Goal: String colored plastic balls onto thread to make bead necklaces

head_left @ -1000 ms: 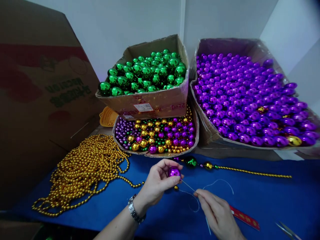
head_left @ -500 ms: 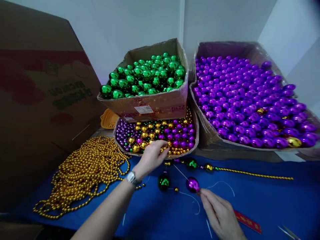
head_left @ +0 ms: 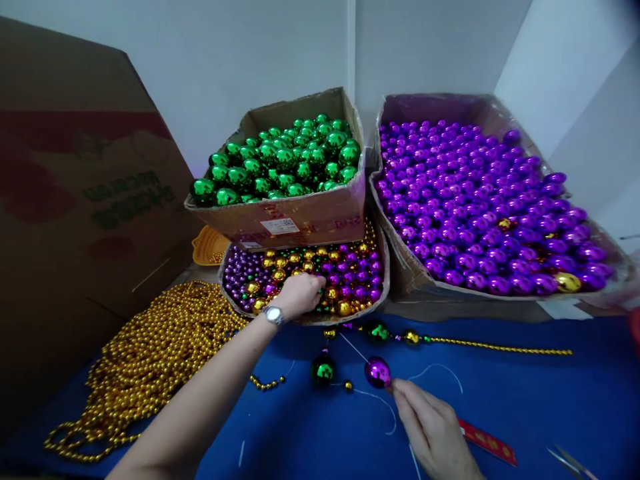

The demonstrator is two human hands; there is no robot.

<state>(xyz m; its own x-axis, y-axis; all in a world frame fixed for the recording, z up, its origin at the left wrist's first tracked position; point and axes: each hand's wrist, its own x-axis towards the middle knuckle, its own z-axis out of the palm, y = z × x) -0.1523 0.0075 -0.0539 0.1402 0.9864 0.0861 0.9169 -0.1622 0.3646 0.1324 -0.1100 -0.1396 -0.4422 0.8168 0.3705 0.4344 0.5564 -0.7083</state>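
Cardboard boxes crowd the back of the blue cloth-covered table (head_left: 525,400). The open brown cardboard box of large glossy green balls (head_left: 280,167) sits raised on top of the shallow round cardboard tray of mixed gold, purple and green beads (head_left: 345,280), covering its rear part. Just beside both, to the right, the wide cardboard box of shiny purple balls (head_left: 475,200) is heaped nearly to its rim, with a few gold ones among them near the front. A small orange woven basket (head_left: 210,243) peeks out behind the tray's left edge.

The left hand (head_left: 297,293), a metal wristwatch (head_left: 273,315) on its wrist, reaches into the mixed tray; its fingers are curled down among the beads, and whether they pinch one cannot be told. The right hand (head_left: 430,427) rests low on the cloth, thumb and forefinger closed narrowly on the thin white thread right at the mirrored purple ball (head_left: 377,371), which lies on the cloth touching the fingertips.

Near it lies a glossy dark green ball (head_left: 323,370) with a tiny gold bead between them. Behind runs a strung line of green and gold balls (head_left: 395,333) continuing into a thin gold bead strand (head_left: 500,347) stretched to the right. A loose heap of small gold bead chains (head_left: 155,353) fills the cloth's left side. A flat red strip (head_left: 487,441) and metal scissors (head_left: 570,461) lie at the lower right.
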